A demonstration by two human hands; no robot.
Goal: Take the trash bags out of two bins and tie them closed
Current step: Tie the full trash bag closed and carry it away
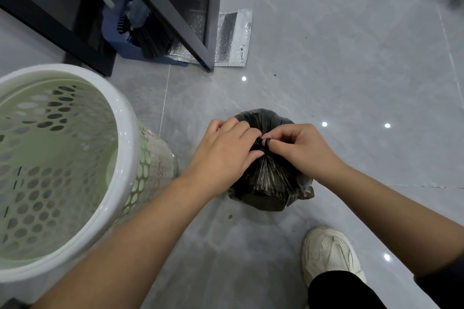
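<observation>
On floor, both hands (pixel 261 150) pinch black bag (pixel 271 183).

left hand (pixel 223 150): curled, apparently gripping | right hand (pixel 302 149): pinching

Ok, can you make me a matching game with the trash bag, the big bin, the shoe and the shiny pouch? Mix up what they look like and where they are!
Things:
1. trash bag
2. bin
3. shoe
4. shiny pouch

Clues:
A. silver, beside the dark frame
B. white rim, holes in its side, no bag inside
C. black, its gathered top pinched by the left hand and the right hand
D. cream, at the bottom right

Right pairs: 1-C, 2-B, 3-D, 4-A.
</observation>
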